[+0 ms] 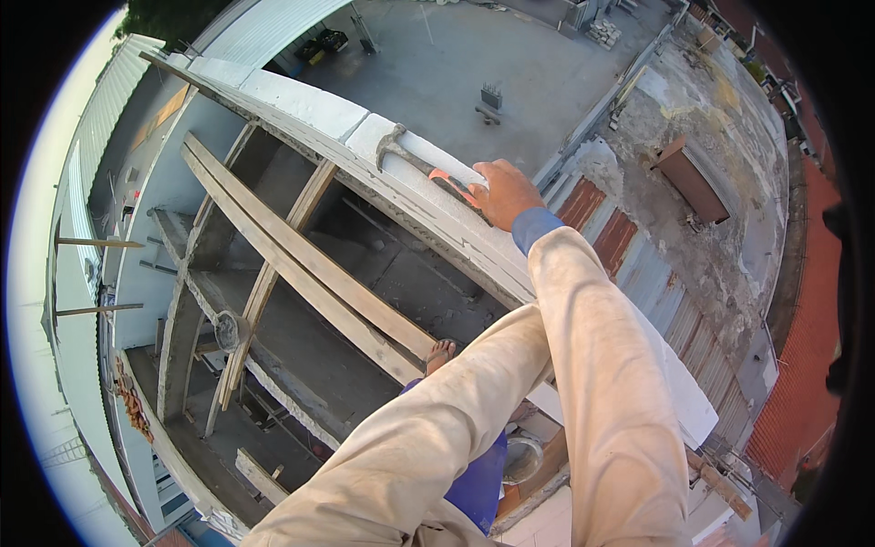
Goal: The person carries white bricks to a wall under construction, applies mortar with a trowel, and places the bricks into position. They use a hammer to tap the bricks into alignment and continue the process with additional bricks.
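Observation:
My right hand is closed around the red and black grip of a claw hammer. The hammer lies flat on the top of a white plastered wall, its steel head pointing left. A blue cuff shows under my beige right sleeve. My left arm, also in a beige sleeve, reaches up from the lower left and passes behind the right forearm, so the left hand is hidden. My foot in a sandal shows just below that arm, over blue trousers.
Long wooden planks cross an open concrete frame with a deep drop beneath. Rusty corrugated sheets slope off to the right, beside a red tiled roof. A grey concrete yard lies far below beyond the wall.

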The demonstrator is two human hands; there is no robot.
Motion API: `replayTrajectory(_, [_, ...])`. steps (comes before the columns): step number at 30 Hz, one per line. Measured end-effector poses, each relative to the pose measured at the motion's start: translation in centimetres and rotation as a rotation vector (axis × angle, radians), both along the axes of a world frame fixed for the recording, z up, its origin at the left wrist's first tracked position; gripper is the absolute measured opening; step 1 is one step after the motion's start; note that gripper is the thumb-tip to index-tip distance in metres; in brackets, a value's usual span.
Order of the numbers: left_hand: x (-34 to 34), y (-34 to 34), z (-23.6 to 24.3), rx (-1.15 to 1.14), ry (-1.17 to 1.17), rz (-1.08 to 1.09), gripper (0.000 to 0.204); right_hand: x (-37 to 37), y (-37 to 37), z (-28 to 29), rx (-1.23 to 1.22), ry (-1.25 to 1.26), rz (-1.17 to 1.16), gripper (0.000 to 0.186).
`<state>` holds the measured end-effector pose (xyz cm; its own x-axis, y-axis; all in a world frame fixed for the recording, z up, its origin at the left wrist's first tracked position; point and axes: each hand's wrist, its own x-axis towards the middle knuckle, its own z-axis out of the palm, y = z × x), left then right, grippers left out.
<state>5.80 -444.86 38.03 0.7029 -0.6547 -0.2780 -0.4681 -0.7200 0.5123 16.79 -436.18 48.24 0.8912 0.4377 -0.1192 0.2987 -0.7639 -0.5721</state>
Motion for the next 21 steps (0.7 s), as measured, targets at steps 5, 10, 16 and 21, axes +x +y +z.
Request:
replayTrajectory(5, [-1.4,3.2,-1.7,-0.09,0.026,-0.025,0.063,1.8,6.2,-2.5,-0.358,0.094,0.108,0.047])
replayTrajectory(10, [-5.4,11.7,-4.7,-0.064,0.082,0.013,0.061,1.4,7.5,-2.8,-0.396,0.009,0.021,0.043])
replayTrajectory(16, [-4.5,9.9,-3.3,-0.038,0.077,0.042,0.06,0.6,8.0,0.1,-0.341,-0.297,-0.017,0.035])
replayTrajectory(21, [0.7,0.6,1.4,-0.007,0.021,0.134,0.059,-0.9,3.7,4.3,0.019,-0.258,-0.202,0.042])
